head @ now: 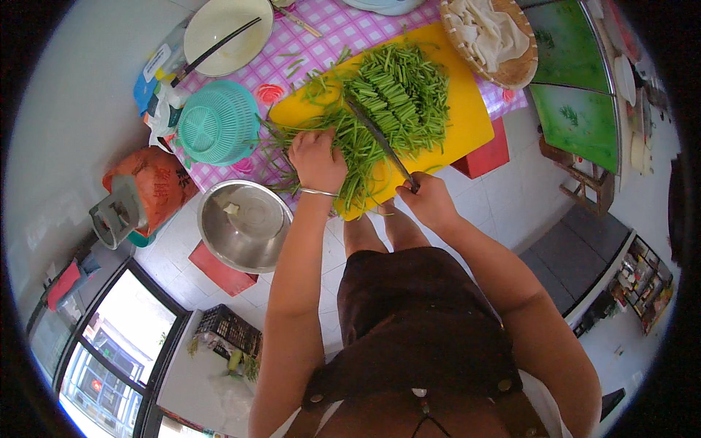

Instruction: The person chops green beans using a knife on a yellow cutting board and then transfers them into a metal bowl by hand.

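My right hand (430, 200) is closed around the handle of a kitchen knife (378, 134), whose blade lies across green stalks at the middle of a yellow cutting board (471, 131). Just left of the blade, my left hand (317, 159) presses on a bunch of long uncut green stalks (350, 148), its fingers curled over them. A pile of short cut stalks (402, 93) covers the board beyond and to the right of the knife. Some loose pieces lie on the checked tablecloth (328, 24) past the board's left end.
A teal plastic basket (219, 123) and a cream bowl (230, 38) with dark chopsticks (219, 46) stand at the left. Below them a steel basin (246, 224) rests on a red stool (219, 271). A wicker basket (476, 65) holding cloth (487, 33) is at the upper right.
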`<action>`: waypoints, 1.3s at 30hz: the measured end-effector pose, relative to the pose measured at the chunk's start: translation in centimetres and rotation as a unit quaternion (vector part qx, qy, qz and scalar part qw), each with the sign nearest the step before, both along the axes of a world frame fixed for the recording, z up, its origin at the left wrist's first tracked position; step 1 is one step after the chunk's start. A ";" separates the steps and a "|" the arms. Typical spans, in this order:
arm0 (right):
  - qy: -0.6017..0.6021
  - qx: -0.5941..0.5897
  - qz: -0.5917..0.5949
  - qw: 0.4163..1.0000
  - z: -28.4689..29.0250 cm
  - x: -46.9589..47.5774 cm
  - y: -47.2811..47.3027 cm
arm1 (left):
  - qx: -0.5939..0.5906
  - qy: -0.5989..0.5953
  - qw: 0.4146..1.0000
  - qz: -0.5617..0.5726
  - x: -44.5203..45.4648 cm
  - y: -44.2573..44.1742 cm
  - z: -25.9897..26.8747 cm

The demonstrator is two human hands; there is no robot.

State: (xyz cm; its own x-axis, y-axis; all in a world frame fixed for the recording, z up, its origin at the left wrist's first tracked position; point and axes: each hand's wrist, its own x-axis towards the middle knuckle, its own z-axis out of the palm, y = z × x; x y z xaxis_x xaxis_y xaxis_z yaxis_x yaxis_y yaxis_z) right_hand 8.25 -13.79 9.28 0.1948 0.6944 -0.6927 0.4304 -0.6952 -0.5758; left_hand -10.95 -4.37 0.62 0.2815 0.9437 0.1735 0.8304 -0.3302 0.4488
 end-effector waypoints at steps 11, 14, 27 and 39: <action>-0.045 -0.014 0.026 0.999 -1.8 0.6 -1.2 | -0.128 0.102 0.971 0.174 1.6 -0.1 -0.9; -0.045 -0.008 0.007 0.999 -2.5 0.5 -1.7 | -0.131 0.089 0.973 0.171 1.8 -0.2 -1.6; -0.052 -0.047 0.039 0.997 -3.2 0.8 -1.1 | -0.030 -0.041 0.993 0.108 2.3 -0.7 -1.8; -0.047 0.020 0.021 0.998 -1.0 0.8 -0.6 | -0.170 0.117 0.977 -0.044 -0.7 2.2 -1.9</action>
